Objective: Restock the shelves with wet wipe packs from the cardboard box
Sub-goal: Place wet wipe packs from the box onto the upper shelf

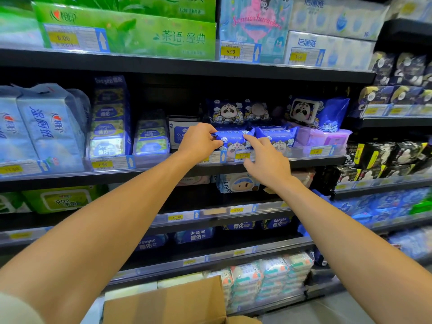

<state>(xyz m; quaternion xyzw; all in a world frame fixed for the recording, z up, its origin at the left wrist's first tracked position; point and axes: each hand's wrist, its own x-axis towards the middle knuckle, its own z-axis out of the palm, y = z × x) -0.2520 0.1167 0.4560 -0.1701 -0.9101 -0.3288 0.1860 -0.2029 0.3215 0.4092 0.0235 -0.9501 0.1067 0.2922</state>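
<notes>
Left hand: thumb and fingers pinch the left end seal of a blue panda wet wipe pack. Right hand: fingers loosely spread, index tip touching the pack's upper right edge, no grasp. The pack is at the front of the middle shelf, just behind the price rail. Its long axis runs left-right along the shelf front, with a matching pack close on its right. My hands flank it and the left has control. I judge the seating push goes straight back. Cardboard box is low, near my body.
</notes>
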